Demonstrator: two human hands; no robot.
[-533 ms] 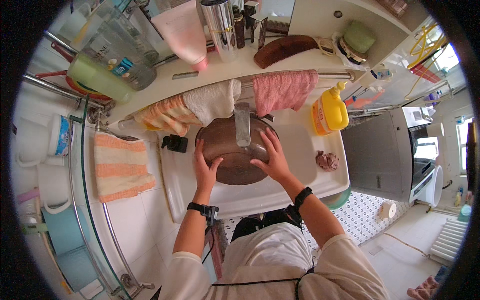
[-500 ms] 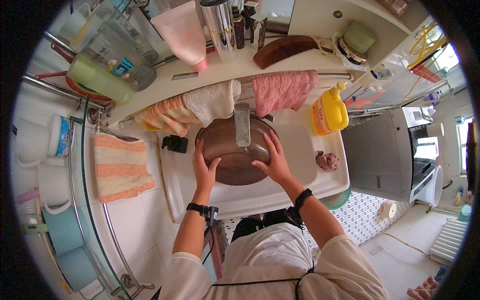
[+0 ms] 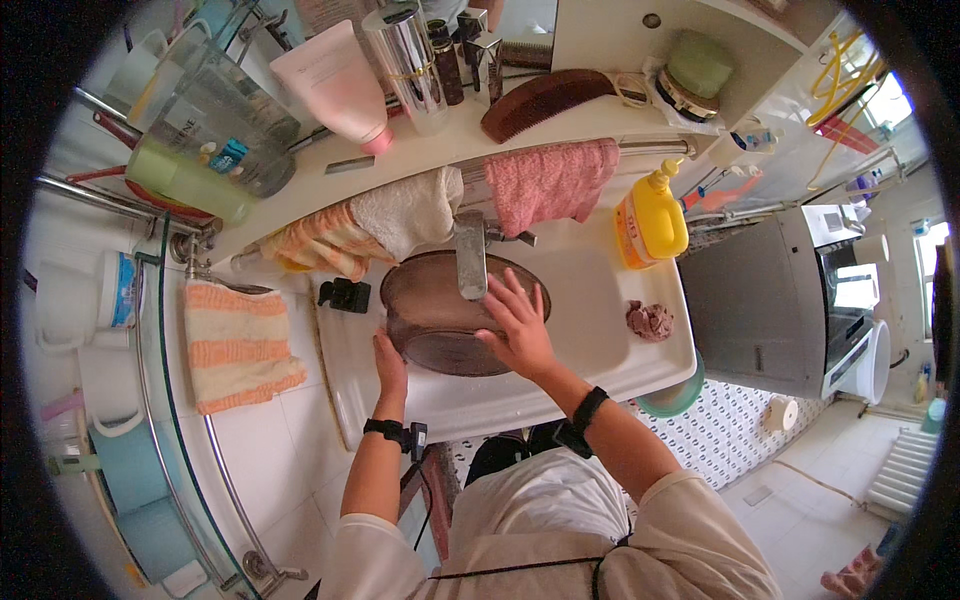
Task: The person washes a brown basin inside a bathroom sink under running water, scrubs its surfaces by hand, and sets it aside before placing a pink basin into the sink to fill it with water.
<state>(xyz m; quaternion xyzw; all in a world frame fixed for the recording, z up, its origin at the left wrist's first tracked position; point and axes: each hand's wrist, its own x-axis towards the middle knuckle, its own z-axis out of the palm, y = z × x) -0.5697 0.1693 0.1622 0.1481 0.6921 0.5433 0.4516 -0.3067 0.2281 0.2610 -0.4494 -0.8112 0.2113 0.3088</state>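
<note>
A brown, see-through oval basin (image 3: 430,308) sits in the white sink (image 3: 600,330), tilted beneath the metal faucet (image 3: 470,255). My left hand (image 3: 391,368) holds the basin's left side near the front, its fingers partly hidden along the wall. My right hand (image 3: 520,330) lies over the basin's right part with its fingers spread, the fingertips close to the spout. Whether water runs from the faucet I cannot tell. To the left of the basin, on the sink's rim, is a small black object (image 3: 344,295). A crumpled brownish-pink lump (image 3: 650,320) rests on the right rim.
A yellow pump bottle (image 3: 650,220) stands at the sink's back right. Towels, including a pink one (image 3: 550,185), hang behind the faucet. Above them a shelf (image 3: 430,150) carries a pink tube (image 3: 335,85), a wooden comb (image 3: 548,103) and several bottles. A grey washing machine (image 3: 750,300) stands to the right.
My right hand has shifted left and its fingers have spread over the basin. My left hand has slid down toward the basin's front left. The basin has tilted slightly.
</note>
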